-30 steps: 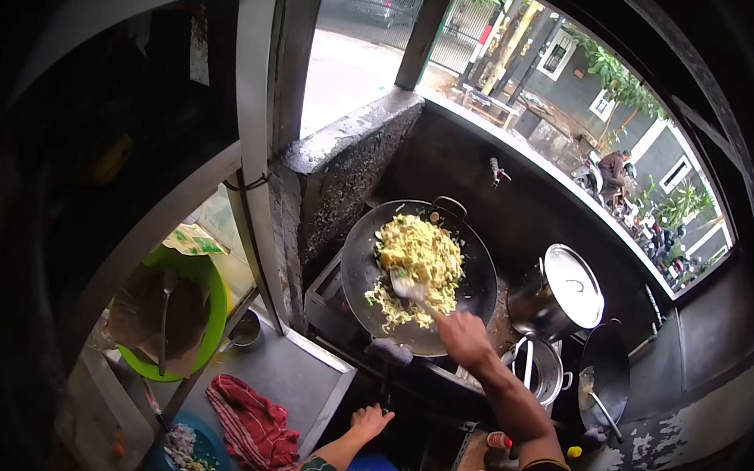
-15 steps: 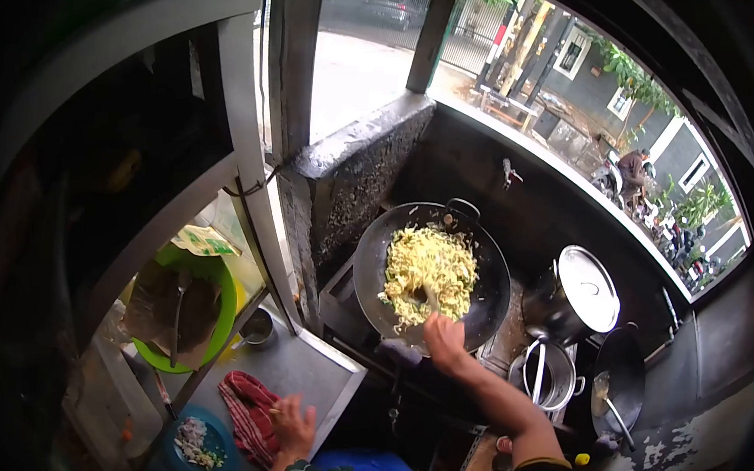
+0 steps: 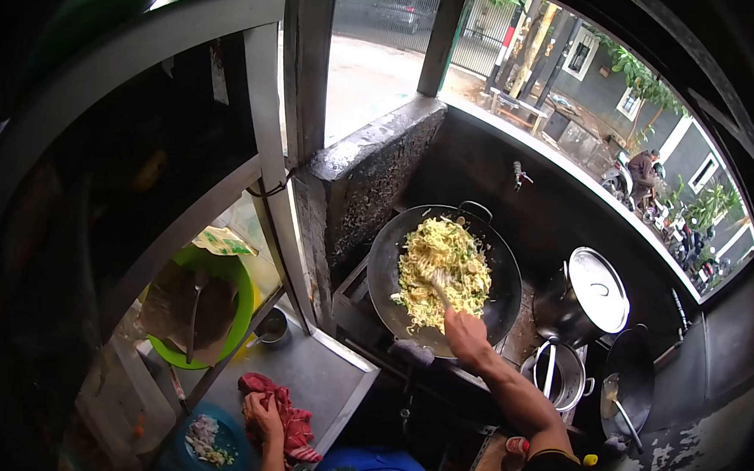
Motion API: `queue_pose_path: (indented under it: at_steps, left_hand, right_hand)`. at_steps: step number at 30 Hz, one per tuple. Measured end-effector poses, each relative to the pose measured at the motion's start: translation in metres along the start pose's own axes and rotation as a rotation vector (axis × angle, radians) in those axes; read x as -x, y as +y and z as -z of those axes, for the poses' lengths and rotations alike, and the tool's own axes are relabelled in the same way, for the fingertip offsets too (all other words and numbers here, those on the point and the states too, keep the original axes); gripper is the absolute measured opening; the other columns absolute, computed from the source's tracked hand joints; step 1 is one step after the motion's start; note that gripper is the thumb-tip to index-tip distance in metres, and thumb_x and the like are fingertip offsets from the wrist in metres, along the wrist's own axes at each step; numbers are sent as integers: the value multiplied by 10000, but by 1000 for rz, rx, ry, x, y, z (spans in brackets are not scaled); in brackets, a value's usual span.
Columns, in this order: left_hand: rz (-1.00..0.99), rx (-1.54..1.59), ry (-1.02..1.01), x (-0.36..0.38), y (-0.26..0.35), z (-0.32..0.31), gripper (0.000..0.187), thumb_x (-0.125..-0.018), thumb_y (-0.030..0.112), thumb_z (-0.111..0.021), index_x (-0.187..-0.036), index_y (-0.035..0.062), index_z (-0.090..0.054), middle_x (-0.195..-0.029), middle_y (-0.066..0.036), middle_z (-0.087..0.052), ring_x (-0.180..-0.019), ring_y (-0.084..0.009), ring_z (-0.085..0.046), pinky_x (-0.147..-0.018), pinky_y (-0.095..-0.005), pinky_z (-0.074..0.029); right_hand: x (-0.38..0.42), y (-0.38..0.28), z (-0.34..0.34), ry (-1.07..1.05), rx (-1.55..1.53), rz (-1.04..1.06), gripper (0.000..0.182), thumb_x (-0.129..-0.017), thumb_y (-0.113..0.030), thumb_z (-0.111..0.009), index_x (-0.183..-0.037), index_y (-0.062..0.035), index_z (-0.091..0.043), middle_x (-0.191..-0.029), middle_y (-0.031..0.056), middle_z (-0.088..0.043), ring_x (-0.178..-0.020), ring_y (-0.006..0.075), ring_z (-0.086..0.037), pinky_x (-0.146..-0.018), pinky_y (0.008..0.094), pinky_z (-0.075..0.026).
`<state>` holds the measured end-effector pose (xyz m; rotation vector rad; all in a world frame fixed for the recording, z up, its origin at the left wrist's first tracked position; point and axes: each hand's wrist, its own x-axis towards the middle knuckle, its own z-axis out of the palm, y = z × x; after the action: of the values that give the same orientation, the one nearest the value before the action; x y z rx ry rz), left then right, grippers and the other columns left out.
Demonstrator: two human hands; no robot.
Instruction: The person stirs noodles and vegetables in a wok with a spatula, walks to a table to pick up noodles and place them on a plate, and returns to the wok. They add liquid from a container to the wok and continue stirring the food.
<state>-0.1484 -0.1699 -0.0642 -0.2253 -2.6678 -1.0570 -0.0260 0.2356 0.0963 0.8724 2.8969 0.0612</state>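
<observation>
In the head view, my right hand [image 3: 468, 334] is closed round the handle of a spatula [image 3: 440, 292]. Its blade is partly buried in yellow noodles [image 3: 446, 261] mixed with green bits, inside a large black wok [image 3: 505, 282]. My left hand [image 3: 264, 417] lies on a red striped cloth [image 3: 296, 422] at the metal counter, its fingers curled into the fabric. Beside that hand stands a blue plate [image 3: 238, 456] with chopped pale and green vegetables [image 3: 206, 439].
Right of the wok are a lidded steel pot [image 3: 598, 290], a smaller pot [image 3: 569, 377] and a second wok [image 3: 632, 372] with a ladle. A green basin [image 3: 241, 309] holding a spoon sits at left behind the cabinet frame [image 3: 261, 82]. A tap [image 3: 519, 177] juts from the back wall.
My left hand has come down onto the red cloth, gripped it and bunched it up. The spatula has shifted within the noodles, and the heap has changed shape. The view has moved slightly.
</observation>
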Motion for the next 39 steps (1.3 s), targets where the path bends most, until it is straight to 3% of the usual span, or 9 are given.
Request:
queue_pose_path:
  at_steps: [3, 10, 14, 20, 23, 25, 29, 34, 39]
  left_hand:
    - [-124, -274, -68, -10, 11, 4, 237, -823, 286, -651, -738, 71, -597, -879, -115, -618, -852, -331, -563, -762, -467, -433]
    - [-217, -456, -136, -15, 18, 11, 184, -889, 245, -545, -833, 85, -615, -841, -114, -630, -846, -346, -561, -797, -456, -409]
    - [-232, -89, -142, 3, 74, 18, 165, -884, 213, -543, -951, 77, -608, -870, -129, -616, -859, -316, -563, -845, -434, -378]
    - [645, 1015, -1214, 54, 189, -131, 633, -837, 529, -586, -1137, -21, -495, -1022, -133, -576, -804, -213, -619, -641, -300, -510]
    - [862, 967, -1188, 38, 248, -155, 573, -815, 560, -623, -853, -11, -598, -786, -82, -600, -654, -152, -593, -522, -279, -522]
    - [809, 950, -1095, 47, 258, -173, 440, -814, 427, -646, -795, -12, -606, -710, -70, -591, -626, -146, -583, -507, -268, -511]
    - [700, 812, -1010, 51, 250, -167, 270, -751, 271, -598, -759, 1, -607, -707, -72, -591, -589, -126, -556, -452, -265, -424]
    - [875, 849, -1156, 58, 274, -56, 232, -766, 308, -591, -736, 79, -610, -686, -20, -580, -539, -105, -511, -436, -246, -322]
    - [637, 989, -1093, 56, 245, -107, 196, -799, 234, -582, -781, 42, -612, -707, -37, -597, -529, -106, -527, -450, -272, -370]
  right_hand:
    - [47, -39, 32, -251, 30, 103, 257, -904, -136, -416, -1001, 40, -575, -789, 190, -651, -712, 333, -663, -593, 464, -521]
    - [-1, 16, -13, 67, 316, -102, 257, -841, -130, -571, -1076, -45, -632, -820, 71, -672, -721, 199, -671, -515, 316, -483]
    - [43, -16, 23, -326, 311, 4, 167, -846, -145, -561, -914, -132, -713, -821, 15, -674, -798, 185, -666, -560, 355, -467]
    - [12, 9, -32, 39, 127, -73, 161, -837, -114, -540, -934, -8, -611, -760, 120, -655, -694, 267, -664, -550, 387, -506]
    - [67, -27, 53, -273, 12, 24, 197, -832, -108, -514, -961, 6, -611, -816, 180, -666, -757, 322, -674, -614, 440, -525]
    - [61, -9, 22, -57, -122, 113, 156, -840, -132, -498, -921, -37, -591, -737, 167, -640, -692, 350, -653, -591, 470, -508]
    - [26, 38, -20, 57, -84, -66, 120, -820, -138, -528, -897, -81, -600, -693, 145, -628, -674, 333, -645, -567, 456, -496]
    - [97, 51, 130, -223, -123, 39, 169, -797, -168, -557, -891, -164, -697, -825, 132, -665, -762, 317, -656, -675, 438, -517]
    - [55, 59, 73, 19, -218, 44, 267, -803, -132, -537, -1024, -188, -676, -754, 141, -645, -716, 325, -646, -667, 429, -516]
